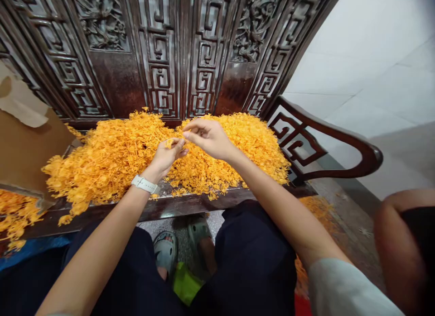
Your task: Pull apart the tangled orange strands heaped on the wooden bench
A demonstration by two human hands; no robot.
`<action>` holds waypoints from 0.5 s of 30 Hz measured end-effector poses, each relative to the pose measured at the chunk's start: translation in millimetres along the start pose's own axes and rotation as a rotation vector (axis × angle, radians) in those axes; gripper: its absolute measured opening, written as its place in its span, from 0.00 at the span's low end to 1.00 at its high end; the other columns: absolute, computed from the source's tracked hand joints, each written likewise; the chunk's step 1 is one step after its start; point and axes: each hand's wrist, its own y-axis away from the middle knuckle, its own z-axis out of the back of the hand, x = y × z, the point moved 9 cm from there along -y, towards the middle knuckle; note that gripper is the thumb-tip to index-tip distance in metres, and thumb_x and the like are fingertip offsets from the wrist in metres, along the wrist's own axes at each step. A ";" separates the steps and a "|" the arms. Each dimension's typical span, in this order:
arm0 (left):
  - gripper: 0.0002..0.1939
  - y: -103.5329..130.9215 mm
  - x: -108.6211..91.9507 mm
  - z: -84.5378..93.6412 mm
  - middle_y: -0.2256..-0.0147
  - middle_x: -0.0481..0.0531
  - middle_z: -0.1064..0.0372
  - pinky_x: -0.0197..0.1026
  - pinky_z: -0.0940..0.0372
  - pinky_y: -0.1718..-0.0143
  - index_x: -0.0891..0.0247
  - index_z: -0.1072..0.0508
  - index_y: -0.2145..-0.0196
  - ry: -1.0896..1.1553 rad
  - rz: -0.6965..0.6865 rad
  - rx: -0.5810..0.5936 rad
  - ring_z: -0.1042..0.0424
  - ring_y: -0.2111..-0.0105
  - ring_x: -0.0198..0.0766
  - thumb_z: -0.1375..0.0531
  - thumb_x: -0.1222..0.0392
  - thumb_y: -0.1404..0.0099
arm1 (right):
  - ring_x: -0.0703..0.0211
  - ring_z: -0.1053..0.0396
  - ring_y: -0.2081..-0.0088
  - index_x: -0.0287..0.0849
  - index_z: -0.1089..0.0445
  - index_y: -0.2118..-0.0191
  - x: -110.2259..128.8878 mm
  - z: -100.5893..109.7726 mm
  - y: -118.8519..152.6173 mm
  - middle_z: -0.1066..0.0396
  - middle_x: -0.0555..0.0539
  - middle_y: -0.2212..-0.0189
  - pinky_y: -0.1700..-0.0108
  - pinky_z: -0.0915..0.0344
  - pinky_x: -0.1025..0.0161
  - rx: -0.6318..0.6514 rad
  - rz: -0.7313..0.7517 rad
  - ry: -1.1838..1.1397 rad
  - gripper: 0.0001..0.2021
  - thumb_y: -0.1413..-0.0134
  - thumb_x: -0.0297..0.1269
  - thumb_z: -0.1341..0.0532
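A large heap of small orange-yellow flower-like pieces [112, 157] lies along the dark wooden bench seat [176, 206]. Over the heap's middle, my left hand [169, 156] pinches a small yellow piece between thumb and fingers; a pale watch is on that wrist. My right hand [208, 137] is just right of it and slightly higher, its thumb and forefinger pinched together close to the left fingertips. What the right fingers hold is too small to make out. More heap [251, 144] spreads to the right, behind the right hand.
Behind the heap rises a carved wooden backrest [200, 58], with a curved armrest [340, 166] at right. A cardboard box [30, 139] stands at left. A bright green item [186, 284] lies by my feet. Another person's bare limb [394, 243] shows at far right.
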 end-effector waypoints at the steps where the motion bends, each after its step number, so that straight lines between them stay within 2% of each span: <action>1: 0.10 -1.4 0.6 -2.4 0.69 0.49 0.26 0.37 0.29 0.62 0.65 0.25 0.67 -0.026 -0.013 0.025 0.26 0.70 0.32 0.26 0.64 0.38 | 0.58 0.31 0.64 0.45 0.22 0.53 1.9 -7.7 1.8 0.25 0.48 0.65 0.59 0.34 0.58 0.067 0.031 0.069 0.16 0.37 0.52 0.33; 3: 0.08 -2.8 0.9 -9.4 0.71 0.48 0.28 0.35 0.33 0.67 0.64 0.24 0.67 -0.098 -0.051 0.071 0.30 0.72 0.30 0.28 0.68 0.39 | 0.53 0.30 0.57 0.45 0.21 0.48 0.5 -19.6 7.0 0.26 0.45 0.59 0.52 0.33 0.55 0.164 0.104 0.183 0.15 0.36 0.45 0.33; 5: 0.06 -0.4 -0.5 -18.7 0.69 0.48 0.27 0.36 0.34 0.66 0.64 0.22 0.65 -0.199 -0.122 0.118 0.32 0.70 0.31 0.32 0.71 0.38 | 0.51 0.31 0.53 0.46 0.20 0.49 -0.6 -24.4 14.0 0.28 0.43 0.57 0.48 0.34 0.52 0.190 0.174 0.215 0.12 0.34 0.40 0.35; 8: 0.09 8.0 -0.5 -29.8 0.64 0.50 0.25 0.39 0.34 0.59 0.63 0.22 0.62 -0.356 -0.242 0.189 0.30 0.63 0.34 0.34 0.74 0.38 | 0.53 0.31 0.57 0.47 0.19 0.55 -0.4 -20.7 24.4 0.29 0.44 0.61 0.52 0.33 0.53 0.157 0.214 0.194 0.09 0.33 0.38 0.38; 9: 0.08 10.1 2.6 -30.8 0.65 0.50 0.26 0.39 0.35 0.60 0.63 0.23 0.63 -0.402 -0.249 0.213 0.31 0.64 0.35 0.34 0.73 0.37 | 0.53 0.31 0.59 0.47 0.20 0.58 -1.2 -16.4 26.7 0.29 0.45 0.63 0.54 0.34 0.54 0.136 0.217 0.201 0.08 0.33 0.35 0.39; 11: 0.05 12.8 8.0 -27.1 0.70 0.48 0.31 0.40 0.37 0.65 0.62 0.26 0.67 -0.477 -0.242 0.232 0.34 0.70 0.35 0.33 0.64 0.33 | 0.54 0.32 0.62 0.46 0.23 0.64 -5.3 -0.3 28.7 0.29 0.46 0.66 0.57 0.35 0.54 0.040 0.208 0.239 0.08 0.37 0.30 0.40; 13: 0.14 15.7 7.8 -22.4 0.72 0.49 0.31 0.41 0.38 0.67 0.62 0.26 0.69 -0.525 -0.252 0.240 0.35 0.71 0.35 0.35 0.52 0.28 | 0.55 0.33 0.64 0.45 0.27 0.68 -13.6 21.3 29.4 0.30 0.47 0.69 0.59 0.36 0.54 -0.109 0.164 0.280 0.07 0.41 0.28 0.40; 15: 0.20 18.1 2.4 -22.3 0.70 0.52 0.26 0.42 0.37 0.64 0.62 0.23 0.69 -0.542 -0.289 0.258 0.31 0.69 0.36 0.37 0.44 0.26 | 0.57 0.35 0.66 0.45 0.30 0.71 -26.7 39.3 30.1 0.31 0.48 0.71 0.61 0.38 0.55 -0.248 0.087 0.302 0.06 0.44 0.29 0.40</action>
